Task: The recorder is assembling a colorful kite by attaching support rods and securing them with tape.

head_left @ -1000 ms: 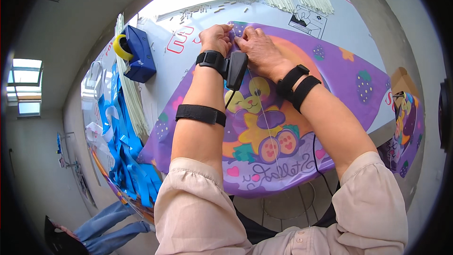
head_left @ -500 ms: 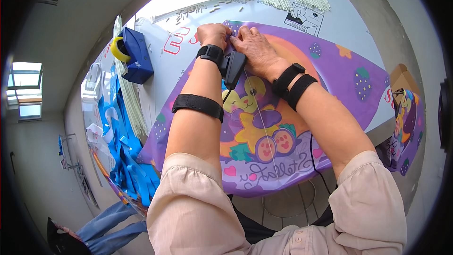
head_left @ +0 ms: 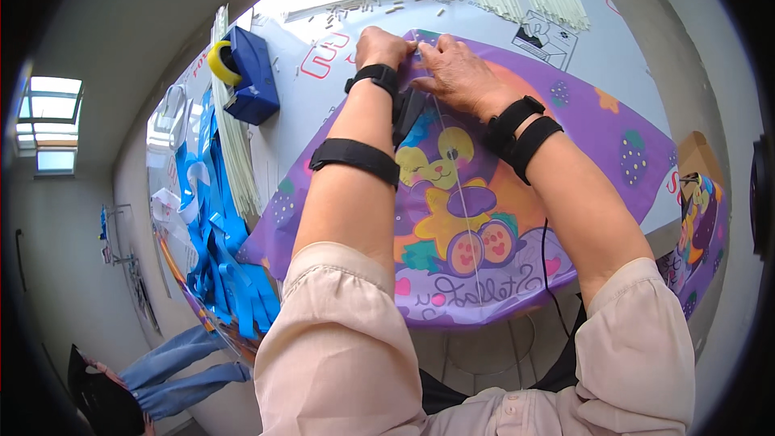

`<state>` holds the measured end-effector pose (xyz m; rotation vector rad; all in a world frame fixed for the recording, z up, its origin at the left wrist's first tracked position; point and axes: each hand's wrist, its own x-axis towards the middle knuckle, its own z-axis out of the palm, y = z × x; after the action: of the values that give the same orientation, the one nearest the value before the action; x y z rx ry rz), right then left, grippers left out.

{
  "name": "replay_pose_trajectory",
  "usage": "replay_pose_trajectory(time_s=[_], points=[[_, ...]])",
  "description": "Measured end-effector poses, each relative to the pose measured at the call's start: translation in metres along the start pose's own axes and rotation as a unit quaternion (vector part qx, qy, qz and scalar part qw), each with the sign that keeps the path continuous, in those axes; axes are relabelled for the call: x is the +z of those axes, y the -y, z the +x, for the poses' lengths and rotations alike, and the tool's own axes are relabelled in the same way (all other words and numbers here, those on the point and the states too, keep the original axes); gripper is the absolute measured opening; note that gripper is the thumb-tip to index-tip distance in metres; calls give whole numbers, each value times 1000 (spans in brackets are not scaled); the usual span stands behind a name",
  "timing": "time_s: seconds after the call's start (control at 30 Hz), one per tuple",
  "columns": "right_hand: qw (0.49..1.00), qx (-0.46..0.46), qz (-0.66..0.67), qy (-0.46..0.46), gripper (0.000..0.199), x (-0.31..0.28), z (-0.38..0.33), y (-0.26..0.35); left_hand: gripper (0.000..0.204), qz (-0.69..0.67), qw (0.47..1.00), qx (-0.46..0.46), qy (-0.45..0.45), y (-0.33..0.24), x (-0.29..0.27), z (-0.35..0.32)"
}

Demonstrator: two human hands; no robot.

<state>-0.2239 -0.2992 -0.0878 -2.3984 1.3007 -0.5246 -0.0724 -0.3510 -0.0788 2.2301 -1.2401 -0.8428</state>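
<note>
Purple kite (head_left: 517, 194) flat on counter (head_left: 323, 105), thin rod (head_left: 452, 161) along its middle. Left hand (head_left: 382, 46) curled, fingertips pinching kite's top tip; right hand (head_left: 458, 73) pressed palm-down beside it, on rod's upper end. Blue tape dispenser (head_left: 246, 77) well left, blue strips (head_left: 222, 250) near counter edge

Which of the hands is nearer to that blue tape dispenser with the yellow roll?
The left hand. It rests at the top edge of the purple kite, with bare table between it and the tape dispenser to its left. The right hand lies beside it, farther from the dispenser.
</note>
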Motion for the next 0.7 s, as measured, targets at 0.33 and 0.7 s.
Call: replay_pose_trajectory(time_s=[0.33, 0.7], points=[[999, -1, 34, 11, 53, -26, 3, 36, 10, -162, 917, 233, -281, 47, -54, -34], [950, -179, 141, 214, 25, -25, -142, 201, 12, -211, 966, -90, -121, 153, -240, -8]])
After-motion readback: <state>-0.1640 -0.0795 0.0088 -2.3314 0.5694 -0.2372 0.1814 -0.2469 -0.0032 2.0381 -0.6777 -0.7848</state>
